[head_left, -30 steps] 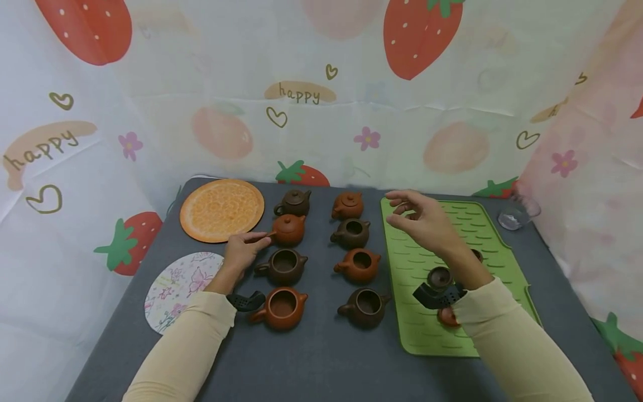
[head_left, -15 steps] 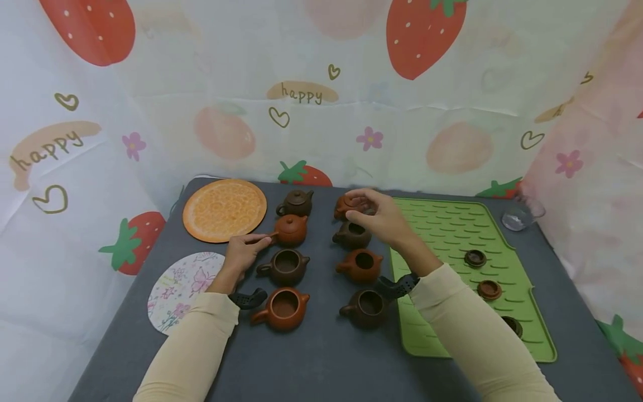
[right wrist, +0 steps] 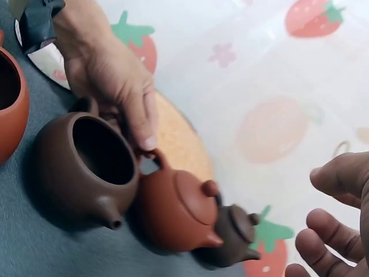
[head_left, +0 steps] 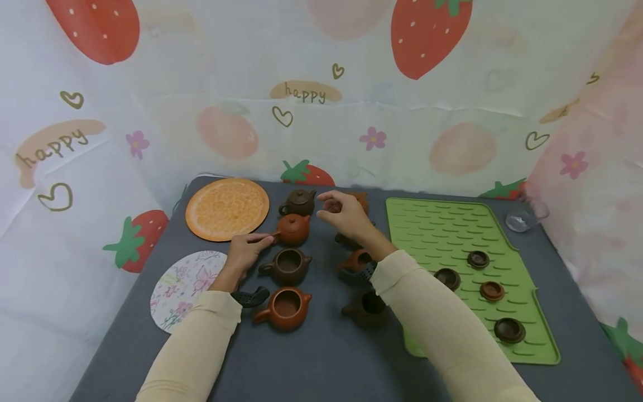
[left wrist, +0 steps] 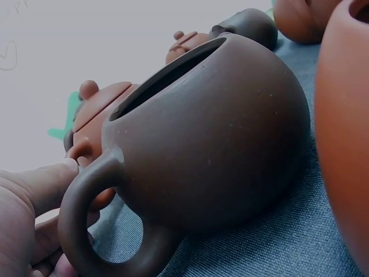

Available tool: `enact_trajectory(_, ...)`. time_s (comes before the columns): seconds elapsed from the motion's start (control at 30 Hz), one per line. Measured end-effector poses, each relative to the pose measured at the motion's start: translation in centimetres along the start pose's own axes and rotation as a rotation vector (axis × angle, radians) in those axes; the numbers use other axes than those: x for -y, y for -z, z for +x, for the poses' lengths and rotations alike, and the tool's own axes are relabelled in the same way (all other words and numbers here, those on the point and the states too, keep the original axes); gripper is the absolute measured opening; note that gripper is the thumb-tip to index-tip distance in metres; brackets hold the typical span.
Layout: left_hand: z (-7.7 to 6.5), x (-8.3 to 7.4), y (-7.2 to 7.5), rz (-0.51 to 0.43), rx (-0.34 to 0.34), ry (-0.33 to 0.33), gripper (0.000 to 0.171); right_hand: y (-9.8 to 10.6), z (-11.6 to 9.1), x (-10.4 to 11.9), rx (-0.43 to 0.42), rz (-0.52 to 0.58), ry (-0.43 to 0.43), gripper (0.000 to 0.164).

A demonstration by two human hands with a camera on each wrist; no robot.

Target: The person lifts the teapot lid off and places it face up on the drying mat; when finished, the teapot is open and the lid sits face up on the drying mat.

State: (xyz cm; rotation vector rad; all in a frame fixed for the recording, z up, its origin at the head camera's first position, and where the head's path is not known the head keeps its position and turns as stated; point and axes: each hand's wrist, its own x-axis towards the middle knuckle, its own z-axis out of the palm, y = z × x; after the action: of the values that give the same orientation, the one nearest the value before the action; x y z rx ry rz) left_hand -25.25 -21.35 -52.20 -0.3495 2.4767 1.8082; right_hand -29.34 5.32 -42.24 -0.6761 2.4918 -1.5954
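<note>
My left hand (head_left: 242,255) pinches the handle of a lidded reddish-orange teapot (head_left: 293,230), which stands on the table. In the right wrist view the same teapot (right wrist: 179,210) has its lid (right wrist: 196,197) seated. To its upper right, in the head view, hovers my right hand (head_left: 345,215), fingers loosely bent and holding nothing. Behind the held teapot is a dark lidded teapot (head_left: 300,202). A dark lidless teapot (head_left: 288,268) and a reddish lidless one (head_left: 286,310) stand nearer me. The right hand and arm partly hide a second column of teapots, including a reddish one (head_left: 361,202) at the back.
A green mat (head_left: 432,223) at right carries several teapot lids, one being reddish (head_left: 492,291). A clear glass vessel (head_left: 522,218) stands beyond it. At left lie an orange round mat (head_left: 228,209) and a white patterned round mat (head_left: 183,285). Printed cloth walls surround the table.
My right hand has moved left from above the green mat, across the right column of teapots. The left hand keeps its pinch on the teapot's handle.
</note>
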Motion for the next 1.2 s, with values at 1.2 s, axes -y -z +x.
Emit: enact_trajectory(1.2, 0.0, 0.2, 0.0, -0.024, -0.031, -0.020, 0.035, -8.4, 3.8, -1.8, 0.012, -0.338, -0.159, 0.028)
